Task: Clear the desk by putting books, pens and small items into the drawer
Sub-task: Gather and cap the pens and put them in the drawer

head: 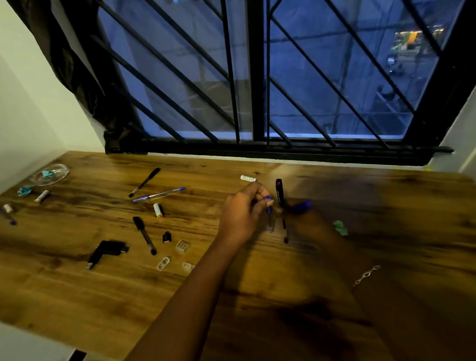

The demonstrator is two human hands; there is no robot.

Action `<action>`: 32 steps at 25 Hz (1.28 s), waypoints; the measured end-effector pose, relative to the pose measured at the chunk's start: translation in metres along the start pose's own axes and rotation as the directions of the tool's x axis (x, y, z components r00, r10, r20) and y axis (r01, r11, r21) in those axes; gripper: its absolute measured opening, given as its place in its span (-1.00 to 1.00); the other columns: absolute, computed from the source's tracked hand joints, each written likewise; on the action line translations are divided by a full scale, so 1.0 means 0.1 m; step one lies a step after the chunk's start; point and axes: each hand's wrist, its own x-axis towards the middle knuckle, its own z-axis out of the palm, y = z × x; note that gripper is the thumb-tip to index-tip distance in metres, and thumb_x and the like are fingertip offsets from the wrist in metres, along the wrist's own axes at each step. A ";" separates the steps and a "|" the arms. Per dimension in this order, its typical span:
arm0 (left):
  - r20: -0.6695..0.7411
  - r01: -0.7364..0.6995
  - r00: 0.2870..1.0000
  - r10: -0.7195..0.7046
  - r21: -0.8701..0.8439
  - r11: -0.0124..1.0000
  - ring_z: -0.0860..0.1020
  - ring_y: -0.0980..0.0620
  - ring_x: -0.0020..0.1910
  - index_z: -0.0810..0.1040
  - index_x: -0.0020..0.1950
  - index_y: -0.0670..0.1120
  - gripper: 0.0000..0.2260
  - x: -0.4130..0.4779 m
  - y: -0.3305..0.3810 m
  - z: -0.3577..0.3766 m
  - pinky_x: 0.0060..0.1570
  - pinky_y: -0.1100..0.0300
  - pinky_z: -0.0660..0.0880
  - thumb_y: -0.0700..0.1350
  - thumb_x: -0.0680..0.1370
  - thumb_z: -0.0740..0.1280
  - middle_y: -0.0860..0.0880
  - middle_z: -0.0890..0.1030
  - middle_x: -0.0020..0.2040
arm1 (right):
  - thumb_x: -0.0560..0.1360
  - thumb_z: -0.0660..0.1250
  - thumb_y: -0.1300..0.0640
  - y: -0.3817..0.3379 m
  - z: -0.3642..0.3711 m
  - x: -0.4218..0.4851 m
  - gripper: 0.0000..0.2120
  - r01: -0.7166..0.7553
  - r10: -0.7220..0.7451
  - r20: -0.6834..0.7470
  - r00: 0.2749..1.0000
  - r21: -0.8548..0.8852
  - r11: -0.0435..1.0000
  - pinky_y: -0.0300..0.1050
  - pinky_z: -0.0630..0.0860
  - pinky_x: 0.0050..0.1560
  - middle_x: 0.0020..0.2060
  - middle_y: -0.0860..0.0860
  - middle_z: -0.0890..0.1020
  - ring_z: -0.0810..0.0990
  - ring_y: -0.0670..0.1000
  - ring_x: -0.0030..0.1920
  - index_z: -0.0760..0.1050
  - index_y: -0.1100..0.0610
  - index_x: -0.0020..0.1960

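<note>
My left hand (pixel 242 214) reaches over the middle of the wooden desk (pixel 263 288) and pinches a blue-capped pen (pixel 270 220) that hangs tip down. Just to its right, my right hand (pixel 307 223), dim and blurred, with a bracelet (pixel 366 275) at the wrist, grips a black pen (pixel 280 195) held nearly upright, and a blue object (pixel 303 206) shows at its fingers. Loose on the desk to the left lie a black pen (pixel 144 182), a blue pen (pixel 158 194), another black pen (pixel 144 235) and a battery (pixel 158 210). No drawer is in view.
Black USB sticks (pixel 107 250), a small black adapter (pixel 166 237) and clear caps (pixel 182 245) lie at the left front. A glass dish (pixel 49 175), a battery (pixel 41 196) and a purple pen (pixel 4 215) sit far left. A white roll (pixel 248 178) and a green scrap (pixel 340 227) lie near my hands.
</note>
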 end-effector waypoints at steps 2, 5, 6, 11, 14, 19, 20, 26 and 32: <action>0.000 -0.008 1.000 0.008 -0.037 0.999 0.56 0.01 -0.19 0.54 -0.10 -0.15 -0.99 -0.02 0.00 0.02 -0.17 0.14 0.46 -0.24 0.50 0.33 0.06 0.54 -0.26 | 0.53 0.24 0.29 0.06 0.03 0.02 -0.69 0.113 -0.113 0.026 0.993 0.000 0.994 -0.02 0.47 -0.09 -0.35 -0.07 0.57 0.55 -0.06 -0.28 0.53 -0.03 -0.29; 0.009 -0.018 1.000 0.018 -0.077 0.997 0.51 0.09 -0.22 0.53 -0.09 -0.16 -0.97 -0.05 -0.01 0.06 -0.16 0.14 0.46 -0.21 0.51 0.31 0.09 0.52 -0.25 | 0.57 0.16 0.26 0.14 0.08 -0.03 -0.78 0.110 -0.110 0.001 0.994 0.061 0.992 -0.21 0.46 -0.22 -0.29 -0.06 0.53 0.54 -0.06 -0.24 0.44 0.00 -0.15; 0.019 -0.003 1.000 0.005 -0.083 0.997 0.51 0.09 -0.19 0.53 -0.09 -0.16 -0.97 -0.05 0.00 0.07 -0.15 0.14 0.46 -0.21 0.51 0.32 0.05 0.55 -0.21 | 0.58 0.14 0.27 0.17 0.10 -0.05 -0.77 0.120 -0.119 -0.011 0.993 0.090 0.989 -0.29 0.47 -0.27 -0.29 -0.08 0.53 0.55 -0.12 -0.27 0.43 -0.01 -0.13; -0.003 -0.030 1.000 0.030 -0.081 0.996 0.52 0.22 -0.20 0.54 -0.10 -0.15 -0.97 -0.07 0.02 0.11 -0.18 0.35 0.44 -0.26 0.50 0.33 0.01 0.52 -0.14 | 0.56 0.12 0.38 0.28 0.17 -0.14 -0.69 0.080 -0.078 -0.015 0.997 0.210 0.974 -0.33 0.41 -0.34 -0.48 -0.03 0.60 0.51 -0.22 -0.45 0.49 0.10 -0.23; 0.093 0.036 0.996 -0.018 -0.197 0.980 0.53 0.35 -0.32 0.42 -0.12 -0.01 -0.84 -0.11 0.05 0.13 -0.36 0.46 0.43 -0.27 0.55 0.27 0.11 0.51 -0.20 | 0.56 0.12 0.37 0.29 0.22 -0.20 -0.74 0.093 -0.104 0.047 0.994 0.185 0.978 -0.30 0.37 -0.35 -0.36 0.10 0.60 0.46 0.04 -0.32 0.46 0.14 -0.21; 0.241 0.181 0.967 -0.085 -0.413 0.892 0.51 0.25 -0.43 0.33 0.16 0.02 -0.65 -0.13 0.08 0.15 -0.43 0.39 0.46 -0.26 0.49 0.36 0.01 0.56 -0.13 | 0.54 0.11 0.45 0.24 0.21 -0.25 -0.81 0.157 -0.164 0.027 0.986 0.160 0.975 0.02 0.46 -0.29 -0.22 0.40 0.59 0.60 0.25 -0.19 0.47 0.37 0.04; 0.281 0.199 0.955 -0.090 -0.389 0.900 0.53 0.25 -0.37 0.36 0.18 0.01 -0.62 -0.16 0.06 0.17 -0.41 0.42 0.45 -0.27 0.46 0.38 -0.03 0.59 -0.05 | 0.53 0.11 0.46 0.29 0.24 -0.28 -0.80 0.155 -0.163 0.044 0.986 0.150 0.977 0.05 0.47 -0.27 -0.15 0.45 0.57 0.56 0.35 -0.12 0.43 0.42 0.10; 0.396 0.226 0.918 -0.023 -0.474 0.851 0.52 0.36 -0.47 0.41 0.05 -0.30 -0.83 -0.23 0.14 0.15 -0.45 0.58 0.35 -0.47 0.50 0.22 -0.34 0.53 0.06 | 0.52 0.18 0.44 0.46 0.31 -0.27 -0.67 0.110 -0.114 0.103 0.988 0.045 0.993 -0.48 0.38 -0.36 -0.48 -0.14 0.56 0.50 -0.37 -0.42 0.37 0.02 -0.22; 0.396 0.238 0.917 -0.054 -0.433 0.870 0.56 0.34 -0.38 0.45 0.03 -0.26 -0.86 -0.19 0.04 0.16 -0.34 0.53 0.42 -0.38 0.49 0.30 -0.34 0.56 0.13 | 0.53 0.20 0.37 0.50 0.32 -0.31 -0.71 0.065 -0.073 0.130 0.989 0.062 0.996 -0.36 0.37 -0.36 -0.47 -0.11 0.54 0.50 -0.30 -0.47 0.40 0.02 -0.22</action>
